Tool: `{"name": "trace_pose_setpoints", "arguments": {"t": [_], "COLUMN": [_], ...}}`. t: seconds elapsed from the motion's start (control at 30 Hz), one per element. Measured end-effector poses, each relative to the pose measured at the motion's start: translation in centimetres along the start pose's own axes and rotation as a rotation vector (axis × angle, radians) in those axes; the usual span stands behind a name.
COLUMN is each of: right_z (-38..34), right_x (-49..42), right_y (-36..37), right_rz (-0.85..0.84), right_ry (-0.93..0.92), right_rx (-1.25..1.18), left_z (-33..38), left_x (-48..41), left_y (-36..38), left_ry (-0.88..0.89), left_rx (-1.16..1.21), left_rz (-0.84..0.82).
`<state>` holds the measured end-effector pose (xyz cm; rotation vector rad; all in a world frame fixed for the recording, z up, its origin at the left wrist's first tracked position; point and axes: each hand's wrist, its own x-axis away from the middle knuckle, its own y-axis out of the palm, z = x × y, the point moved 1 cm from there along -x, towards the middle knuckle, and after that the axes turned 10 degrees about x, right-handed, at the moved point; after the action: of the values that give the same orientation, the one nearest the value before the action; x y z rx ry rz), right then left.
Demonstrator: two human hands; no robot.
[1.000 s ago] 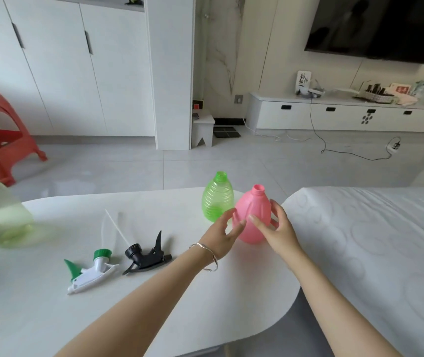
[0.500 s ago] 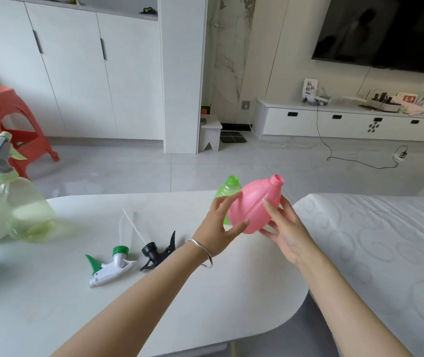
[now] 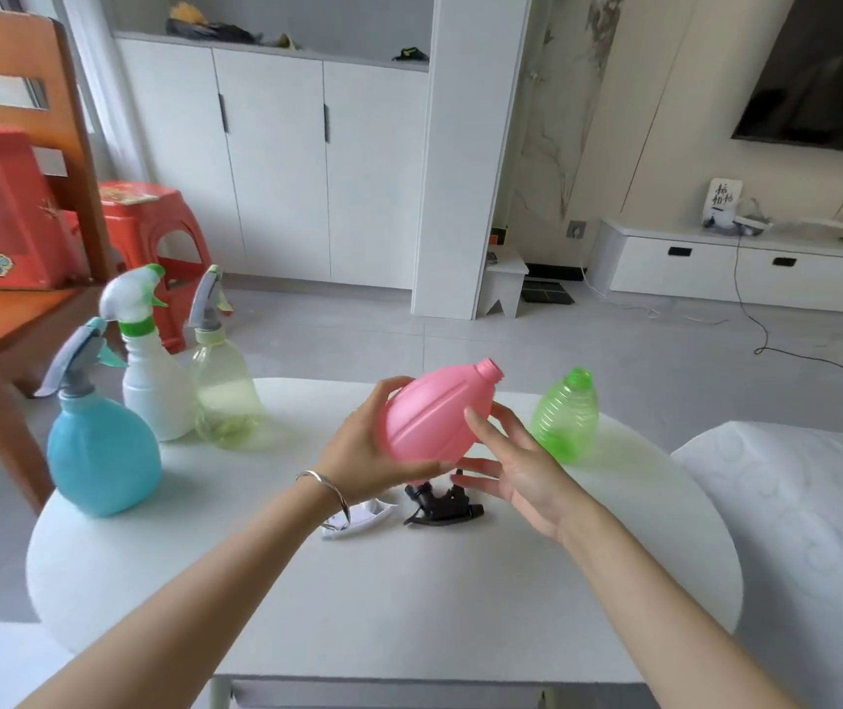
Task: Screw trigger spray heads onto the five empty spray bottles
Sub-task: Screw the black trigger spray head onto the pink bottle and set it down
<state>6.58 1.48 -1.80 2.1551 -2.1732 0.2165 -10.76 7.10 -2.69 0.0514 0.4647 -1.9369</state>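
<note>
A pink bottle [image 3: 429,417] without a head is held tilted above the white table [image 3: 409,596], neck pointing up and right. My left hand [image 3: 363,452] grips its base and side. My right hand [image 3: 516,468] is beside it with fingers spread, fingertips touching the bottle's lower side. Under the bottle lie a black spray head [image 3: 440,506] and a white spray head [image 3: 358,521], partly hidden by my left wrist. A green bottle [image 3: 565,417] with no head stands upright to the right.
Three bottles with heads on stand at the table's left: blue [image 3: 102,452], white [image 3: 153,376] and pale yellow-green [image 3: 225,396]. A wooden chair [image 3: 25,309] with a red box is further left. A white patterned surface [image 3: 793,504] borders the table's right.
The pink bottle has been lifted off the table, tilted and carried left, away from the green bottle. My right hand has loosened and opened. The view has swung left, revealing the three bottles.
</note>
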Motion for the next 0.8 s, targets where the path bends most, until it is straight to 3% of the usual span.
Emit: {"name": "trace_pose_setpoints", "arguments": {"t": [0.1, 0.2, 0.33, 0.7, 0.8], "right_z": [0.2, 1.2, 4.0, 6.6, 6.0], "right_x": [-0.6, -1.4, -2.0, -3.2, -3.1], "right_y": [0.9, 0.7, -0.2, -0.1, -0.2], "right_rz": [-0.028, 0.020, -0.092, -0.072, -0.052], "right_ry": [-0.022, -0.088, -0.095, -0.125, -0.126], "right_rx": [0.192, 0.539, 0.971, 1.201, 1.089], "left_z": [-0.8, -1.8, -3.0, -3.7, -3.9], "left_x": [1.3, 2.9, 4.5, 4.7, 5.0], "left_y": [-2.2, -4.5, -7.1, -7.9, -8.4], "left_ry": [-0.057, -0.082, -0.124, -0.145, -0.139], "left_rx": [0.081, 0.093, 0.127, 0.155, 0.167], "left_rz": [0.043, 0.098, 0.137, 0.181, 0.214]}}
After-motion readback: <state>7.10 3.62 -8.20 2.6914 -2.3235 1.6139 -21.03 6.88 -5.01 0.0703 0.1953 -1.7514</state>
